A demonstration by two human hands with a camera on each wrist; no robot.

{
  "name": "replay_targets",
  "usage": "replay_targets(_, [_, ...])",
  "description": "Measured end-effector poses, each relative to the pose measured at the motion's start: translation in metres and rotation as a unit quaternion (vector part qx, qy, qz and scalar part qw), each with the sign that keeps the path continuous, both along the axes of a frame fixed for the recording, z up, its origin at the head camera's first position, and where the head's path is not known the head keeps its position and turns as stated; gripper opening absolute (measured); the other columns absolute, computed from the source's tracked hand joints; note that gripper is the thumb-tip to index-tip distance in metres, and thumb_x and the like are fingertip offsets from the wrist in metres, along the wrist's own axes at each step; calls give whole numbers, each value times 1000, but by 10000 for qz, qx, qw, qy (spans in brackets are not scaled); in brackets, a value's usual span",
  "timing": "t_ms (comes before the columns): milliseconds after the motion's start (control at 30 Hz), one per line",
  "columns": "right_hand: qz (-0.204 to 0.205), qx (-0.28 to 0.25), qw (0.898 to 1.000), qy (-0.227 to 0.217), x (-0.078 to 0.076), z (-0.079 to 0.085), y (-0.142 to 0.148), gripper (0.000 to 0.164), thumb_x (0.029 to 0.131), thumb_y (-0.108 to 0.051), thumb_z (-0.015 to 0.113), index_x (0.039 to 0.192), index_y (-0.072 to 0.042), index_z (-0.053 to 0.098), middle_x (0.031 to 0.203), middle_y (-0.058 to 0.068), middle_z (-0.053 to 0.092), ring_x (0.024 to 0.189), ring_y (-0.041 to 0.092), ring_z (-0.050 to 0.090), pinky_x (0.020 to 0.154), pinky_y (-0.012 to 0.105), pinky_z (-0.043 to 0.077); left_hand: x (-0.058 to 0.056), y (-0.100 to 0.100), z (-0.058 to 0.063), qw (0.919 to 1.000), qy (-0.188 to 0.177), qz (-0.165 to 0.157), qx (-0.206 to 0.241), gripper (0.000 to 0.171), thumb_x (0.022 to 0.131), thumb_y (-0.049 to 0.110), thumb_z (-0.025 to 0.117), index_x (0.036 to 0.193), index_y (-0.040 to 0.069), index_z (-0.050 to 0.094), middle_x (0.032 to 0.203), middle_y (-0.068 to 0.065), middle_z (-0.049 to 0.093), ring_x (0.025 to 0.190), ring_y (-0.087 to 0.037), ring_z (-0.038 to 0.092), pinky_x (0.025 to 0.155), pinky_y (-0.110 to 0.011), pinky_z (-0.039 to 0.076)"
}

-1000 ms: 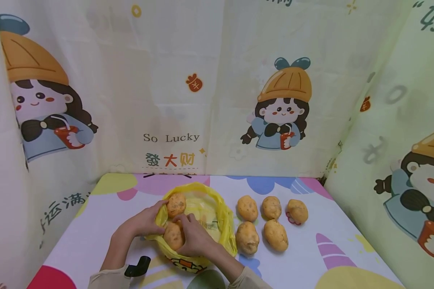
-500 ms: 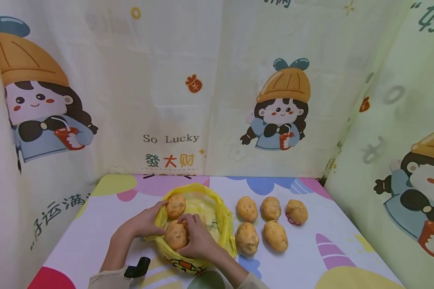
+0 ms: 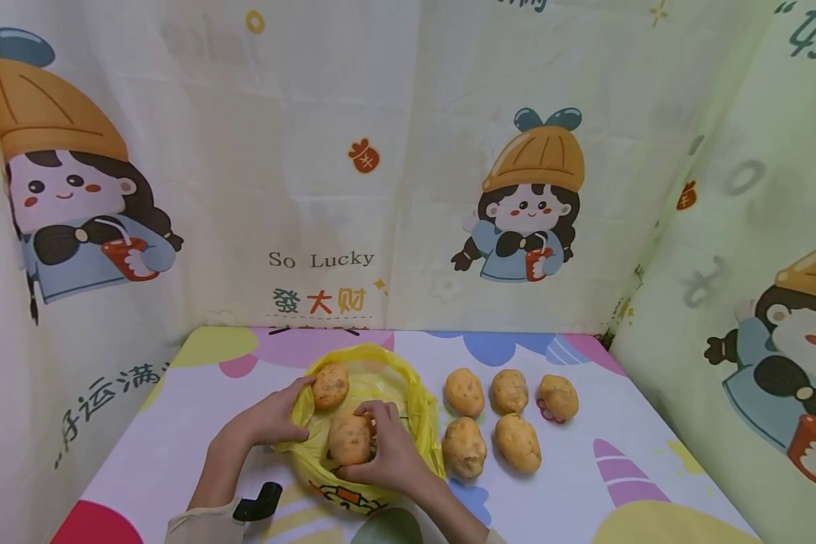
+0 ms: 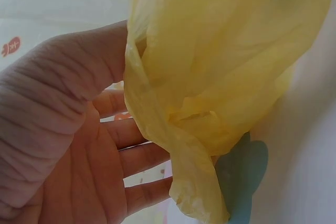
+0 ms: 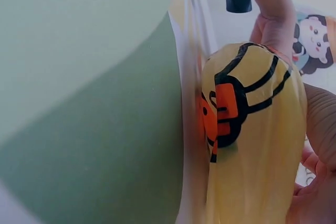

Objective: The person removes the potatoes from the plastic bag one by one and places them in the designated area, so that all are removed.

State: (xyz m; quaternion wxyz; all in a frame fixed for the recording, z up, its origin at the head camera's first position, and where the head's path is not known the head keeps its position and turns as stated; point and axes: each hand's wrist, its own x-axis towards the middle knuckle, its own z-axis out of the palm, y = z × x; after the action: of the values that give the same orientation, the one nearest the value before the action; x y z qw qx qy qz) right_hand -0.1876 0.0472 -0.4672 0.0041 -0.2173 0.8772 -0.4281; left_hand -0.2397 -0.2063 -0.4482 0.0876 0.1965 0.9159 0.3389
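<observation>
A yellow plastic bag (image 3: pixel 423 423) lies wide open on the table in the head view. My left hand (image 3: pixel 275 415) holds its left rim, thumb to one side and fingers spread along the plastic, as the left wrist view shows of the bag (image 4: pixel 226 51). Inside, my right hand (image 3: pixel 387 453) grips a brown potato (image 3: pixel 350 438) between thumb and fingers. A second potato (image 3: pixel 330 386) rests against the far left wall of the bag, close to the left fingertips. In the right wrist view the bag's printed side (image 5: pixel 257 129) covers much of that hand.
Several loose potatoes (image 3: pixel 518 443) sit in two rows on the table, just right of the bag. Printed fabric (image 3: pixel 408 189) hangs behind the table and on both sides. A black device (image 3: pixel 258 502) is on the left wrist.
My right hand has moved rightward inside the bag, carrying the potato away from the left rim toward the middle. The left hand and the other potatoes have stayed in place.
</observation>
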Motion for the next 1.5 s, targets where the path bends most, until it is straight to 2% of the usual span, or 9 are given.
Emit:
replay_targets(200, [-127,-98,9999,-27,6,3,8,74,70,-36,95,127,-25,48,121,0,45,102,14,54,81,31,50,1,1,0,10000,-29,55,-55,93,74,10,82,153,-2,34,138,-24,55,106,-27,55,89,-44,47])
replay_targets(433, [-139,-379,9991,112,9,6,19,72,71,-23,93,129,-21,49,122,2,47,99,15,52,77,30,51,1,1,1,9999,-33,85,-73,94,73,9,81,153,-2,33,138,-25,54,104,-27,54,87,-44,47])
replay_targets(733, [-312,-503,9981,177,19,16,34,73,71,-20,92,130,-19,49,122,4,47,102,18,50,81,35,52,1,1,0,9999,-67,115,-70,95,72,9,81,154,-2,33,136,-24,56,99,-25,54,83,-41,47])
replay_targets(900, [-490,-501,9970,327,21,16,44,74,69,-18,92,130,-17,50,125,4,48,102,18,51,81,34,52,1,2,0,9999,-68,98,-38,95,72,9,81,154,-2,33,136,-24,56,98,-25,55,81,-40,47])
replay_targets(1067, [-611,-595,9960,276,25,17,53,74,71,-21,92,131,-16,49,127,6,48,104,20,50,81,34,51,0,2,0,9999,-61,101,-47,96,72,9,81,154,-2,33,134,-22,57,97,-24,54,81,-39,47])
replay_targets(1333, [-1150,-1026,9871,431,27,17,66,75,67,-15,92,129,-15,50,122,8,48,103,24,51,78,30,52,0,2,-1,9998,-111,151,-54,96,73,9,82,154,-2,32,136,-23,56,100,-25,54,84,-41,47])
replay_targets(1500, [-1413,-1174,9814,550,28,19,72,79,64,-9,90,131,-13,49,126,6,50,104,25,52,78,30,52,0,2,-1,9997,-119,187,-73,96,73,9,82,154,-2,32,136,-22,56,99,-25,54,82,-40,47])
